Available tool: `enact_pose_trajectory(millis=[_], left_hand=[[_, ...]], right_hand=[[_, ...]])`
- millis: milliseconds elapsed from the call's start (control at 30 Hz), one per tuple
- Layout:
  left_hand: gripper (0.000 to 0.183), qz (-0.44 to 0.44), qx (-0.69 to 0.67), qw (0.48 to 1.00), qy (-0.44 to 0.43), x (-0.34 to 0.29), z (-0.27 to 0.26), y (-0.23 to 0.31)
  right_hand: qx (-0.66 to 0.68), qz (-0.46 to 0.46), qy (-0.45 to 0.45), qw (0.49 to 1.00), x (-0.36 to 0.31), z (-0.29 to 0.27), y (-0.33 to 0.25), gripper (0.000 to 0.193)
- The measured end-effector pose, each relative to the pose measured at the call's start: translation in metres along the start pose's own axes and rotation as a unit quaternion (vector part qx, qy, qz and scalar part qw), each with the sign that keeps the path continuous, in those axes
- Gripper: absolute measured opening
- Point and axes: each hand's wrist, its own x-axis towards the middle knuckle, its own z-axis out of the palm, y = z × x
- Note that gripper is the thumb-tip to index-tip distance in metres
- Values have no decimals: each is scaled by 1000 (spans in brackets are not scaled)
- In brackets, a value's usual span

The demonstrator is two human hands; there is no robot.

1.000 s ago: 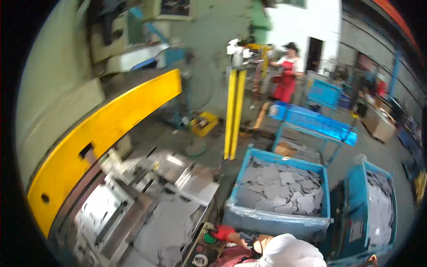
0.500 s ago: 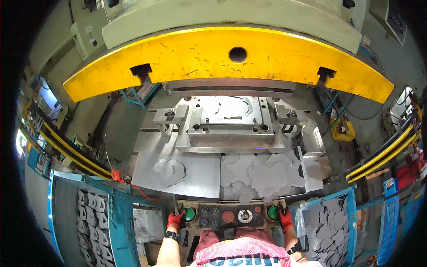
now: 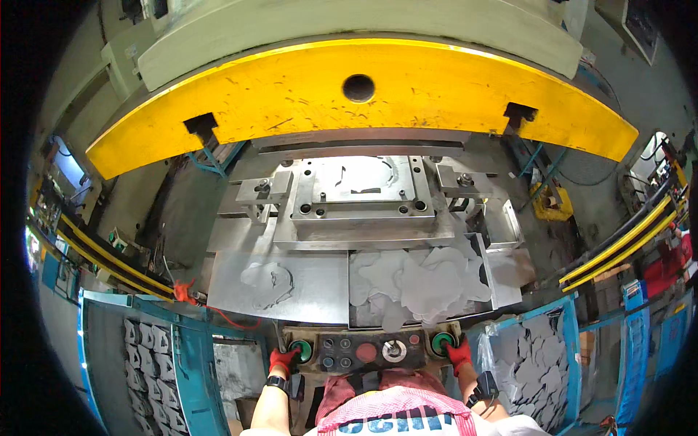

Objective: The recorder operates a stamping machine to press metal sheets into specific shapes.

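My left hand point(image 3: 283, 360), in a red glove, is at the left end of the control panel point(image 3: 340, 360), its thumb reaching onto a green push button point(image 3: 301, 352). At the panel's other end my right hand point(image 3: 459, 357), also red-gloved, is closed against the edge with its thumb at the second green push button point(image 3: 441, 344). Some fingers of both hands are hidden at the panel's sides. Beyond the panel stands a press, its yellow ram point(image 3: 407, 91) raised above a steel lower die point(image 3: 367, 182). A gap shows between the upper die plate point(image 3: 363, 145) and the lower die.
Flat grey sheet pieces point(image 3: 436, 283) fill a tray in front of the die. Another grey piece point(image 3: 267, 283) lies on the steel plate to its left. Blue-framed bins of formed parts point(image 3: 153, 370) and flat pieces point(image 3: 538, 370) flank me. A yellow crate point(image 3: 552, 203) sits far right.
The view has turned slightly, so most things sit a little further left in it. Both hands stay at the green buttons; the ram shows no clear movement.
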Motion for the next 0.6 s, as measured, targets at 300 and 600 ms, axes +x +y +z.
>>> enact_pose_trajectory(millis=[300, 600], left_hand=[[75, 5, -71, 995, -63, -30, -3, 39], [70, 42, -19, 997, -54, -30, 0, 41]], right_hand=[[7, 36, 12, 999, -4, -6, -6, 87], [-56, 71, 11, 996, -7, -12, -5, 88]])
